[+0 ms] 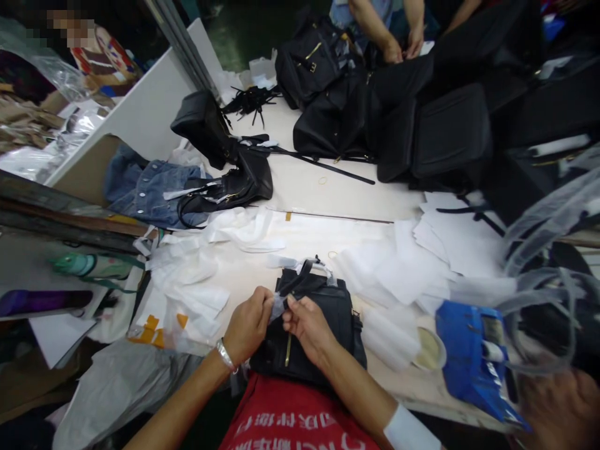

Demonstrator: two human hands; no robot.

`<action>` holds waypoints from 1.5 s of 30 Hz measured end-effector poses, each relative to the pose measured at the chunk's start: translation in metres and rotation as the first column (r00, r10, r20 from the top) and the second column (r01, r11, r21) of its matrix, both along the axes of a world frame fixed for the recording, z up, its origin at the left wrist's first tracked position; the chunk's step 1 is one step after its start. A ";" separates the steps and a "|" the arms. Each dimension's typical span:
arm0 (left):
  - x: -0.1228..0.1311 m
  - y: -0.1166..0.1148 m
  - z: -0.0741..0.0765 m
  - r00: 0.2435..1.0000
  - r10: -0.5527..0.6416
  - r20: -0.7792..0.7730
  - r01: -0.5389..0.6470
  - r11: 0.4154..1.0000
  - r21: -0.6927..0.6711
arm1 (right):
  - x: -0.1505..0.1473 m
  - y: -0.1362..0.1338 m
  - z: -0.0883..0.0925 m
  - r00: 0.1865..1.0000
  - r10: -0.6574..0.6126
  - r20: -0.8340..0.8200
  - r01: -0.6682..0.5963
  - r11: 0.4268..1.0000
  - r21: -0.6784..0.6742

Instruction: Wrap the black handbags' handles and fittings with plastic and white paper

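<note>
A black backpack with a gold zip lies at the table's near edge, close against my body. My left hand is closed at its left side, fingers pinched on a piece of translucent plastic wrap. My right hand, over the bag's front, pinches thumb to fingers at the end of a black strap, right beside the plastic. The fingertips of both hands nearly meet. Exactly how strap and plastic join there is hidden by the fingers.
White paper sheets and a blue packet lie right, with a roll of tape. White wrapping covers the left. Several black bags are heaped at the back, where a co-worker's hands work. A denim garment lies left.
</note>
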State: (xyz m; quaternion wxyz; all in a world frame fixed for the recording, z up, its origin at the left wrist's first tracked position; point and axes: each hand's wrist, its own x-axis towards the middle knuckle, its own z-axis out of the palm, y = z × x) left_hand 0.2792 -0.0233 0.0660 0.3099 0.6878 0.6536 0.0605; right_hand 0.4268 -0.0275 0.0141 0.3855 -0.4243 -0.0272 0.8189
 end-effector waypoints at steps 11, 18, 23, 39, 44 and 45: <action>-0.007 0.027 -0.004 1.000 -0.014 -0.025 0.013 0.998 -0.054 | 0.055 0.075 -0.018 0.433 -0.239 0.869 -0.549 0.695 0.464; -0.002 0.035 -0.010 0.998 0.054 0.026 -0.052 0.997 -0.065 | 0.013 0.050 -0.019 0.482 -0.178 0.858 -0.720 0.477 0.503; -0.002 0.038 -0.016 0.998 0.061 0.008 -0.060 0.994 -0.097 | 0.032 0.070 -0.032 0.389 -0.200 0.899 -0.762 0.478 0.437; 0.012 0.065 -0.020 0.978 -0.028 -0.207 -0.010 0.983 -0.184 | 0.033 0.075 -0.044 0.515 -0.136 0.846 -0.805 0.263 0.532; 0.015 0.070 -0.026 0.983 -0.022 -0.180 -0.008 0.987 -0.163 | 0.032 0.075 -0.045 0.445 -0.176 0.878 -0.816 0.323 0.478; 0.015 0.071 -0.028 0.983 -0.028 -0.181 -0.002 0.987 -0.163 | 0.033 0.074 -0.045 0.448 -0.170 0.878 -0.817 0.321 0.479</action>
